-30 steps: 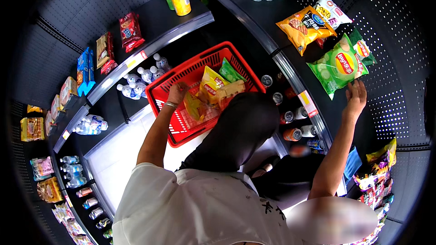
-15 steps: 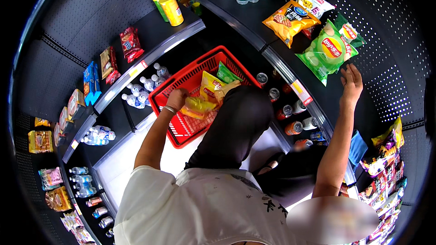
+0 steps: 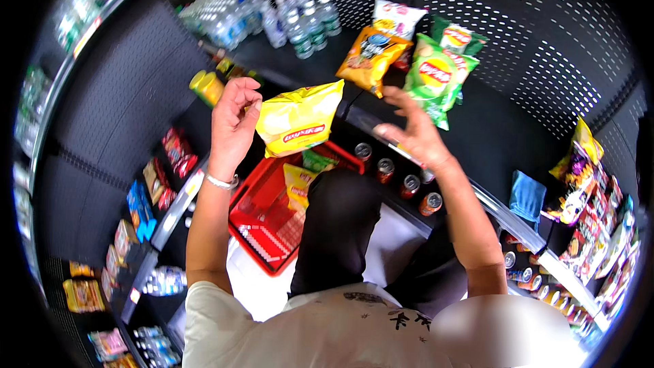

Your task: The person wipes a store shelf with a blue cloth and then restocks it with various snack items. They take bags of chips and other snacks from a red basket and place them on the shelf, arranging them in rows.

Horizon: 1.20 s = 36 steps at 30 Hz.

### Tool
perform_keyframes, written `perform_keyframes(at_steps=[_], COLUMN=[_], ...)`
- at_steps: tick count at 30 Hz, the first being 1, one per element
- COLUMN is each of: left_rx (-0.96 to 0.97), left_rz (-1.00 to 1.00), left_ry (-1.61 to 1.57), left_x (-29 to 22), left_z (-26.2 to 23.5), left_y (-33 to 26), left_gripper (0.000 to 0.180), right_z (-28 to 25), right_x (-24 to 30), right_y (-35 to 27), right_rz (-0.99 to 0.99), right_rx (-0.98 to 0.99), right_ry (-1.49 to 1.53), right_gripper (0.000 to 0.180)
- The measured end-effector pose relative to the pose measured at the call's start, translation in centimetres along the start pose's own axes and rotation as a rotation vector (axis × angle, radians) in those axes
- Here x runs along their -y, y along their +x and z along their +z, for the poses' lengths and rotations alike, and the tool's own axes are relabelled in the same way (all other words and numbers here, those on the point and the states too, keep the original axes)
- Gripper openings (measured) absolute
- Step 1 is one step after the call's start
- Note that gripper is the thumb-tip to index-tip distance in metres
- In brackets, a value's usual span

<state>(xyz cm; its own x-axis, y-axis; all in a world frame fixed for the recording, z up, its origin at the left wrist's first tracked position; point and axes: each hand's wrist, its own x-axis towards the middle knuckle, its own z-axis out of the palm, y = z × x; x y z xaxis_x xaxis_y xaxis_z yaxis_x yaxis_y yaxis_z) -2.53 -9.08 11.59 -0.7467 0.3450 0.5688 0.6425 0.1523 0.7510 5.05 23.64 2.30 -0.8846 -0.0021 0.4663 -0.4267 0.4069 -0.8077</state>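
The left hand (image 3: 233, 117) is raised above the red basket (image 3: 269, 221) and pinches the upper left corner of a yellow chip bag (image 3: 300, 119) between thumb and fingers (image 3: 246, 103); the fingers are closed on the bag's edge. The bag hangs to the right of those fingers, tilted, its red label facing the camera, and it sits in the air between the 2 hands, above the basket's far rim.

The right hand (image 3: 413, 129) is lifted with its fingers (image 3: 397, 99) spread and slack, holding nothing. Its fingertips are near the bag's right edge but apart from it. Just beyond those fingertips, on the dark shelf (image 3: 490, 129), stand a green chip bag (image 3: 436, 78) and an orange chip bag (image 3: 371, 58), side by side, with a white snack bag (image 3: 398, 17) behind them. Further past the fingers of both hands is a cluster of clear water bottles (image 3: 272, 17).

Below the right hand's fingers, on a lower shelf, a row of 4 drink cans (image 3: 395, 177) shows its tops. Below the left hand's fingers, inside the basket, lie a yellow snack packet (image 3: 297, 187) and a green packet (image 3: 319, 161). Left of the left wrist, which wears a thin bracelet (image 3: 221, 182), is a yellow canister (image 3: 206, 87), and lower down the racks hold small snack packets (image 3: 153, 184).
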Motion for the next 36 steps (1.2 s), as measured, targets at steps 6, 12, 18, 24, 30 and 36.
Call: perform_keyframes(at_steps=[6, 12, 18, 24, 30, 36], left_rx=[0.193, 0.227, 0.392, 0.144, 0.219, 0.449], left_rz=[-0.050, -0.142, -0.152, -0.266, -0.270, -0.105], left_ry=[-0.284, -0.757, -0.751, -0.830, -0.806, -0.632], left_x=[-4.9, -4.0, -1.5, 0.0, -0.1, 1.6], left_z=[6.2, 13.1, 21.9, 27.0, 30.7, 34.8], left_y=[6.7, 10.1, 7.7, 9.2, 9.9, 7.1], left_gripper=[0.024, 0.031, 0.057, 0.039, 0.043, 0.049], right_z=[-0.8, -3.7, -6.6, -8.7, -10.8, -13.6], right_x=[3.0, 1.2, -0.4, -1.5, -2.7, -4.6], right_y=[0.3, -0.2, -0.6, -1.3, -2.0, -2.6], right_rz=[-0.028, 0.065, 0.159, 0.139, 0.156, 0.190], right_rx=[-0.064, -0.324, -0.510, -0.557, -0.685, -0.909], right_ry=[0.487, 0.634, 0.679, 0.380, 0.299, 0.068], right_gripper=[0.095, 0.056, 0.054, 0.064, 0.057, 0.051])
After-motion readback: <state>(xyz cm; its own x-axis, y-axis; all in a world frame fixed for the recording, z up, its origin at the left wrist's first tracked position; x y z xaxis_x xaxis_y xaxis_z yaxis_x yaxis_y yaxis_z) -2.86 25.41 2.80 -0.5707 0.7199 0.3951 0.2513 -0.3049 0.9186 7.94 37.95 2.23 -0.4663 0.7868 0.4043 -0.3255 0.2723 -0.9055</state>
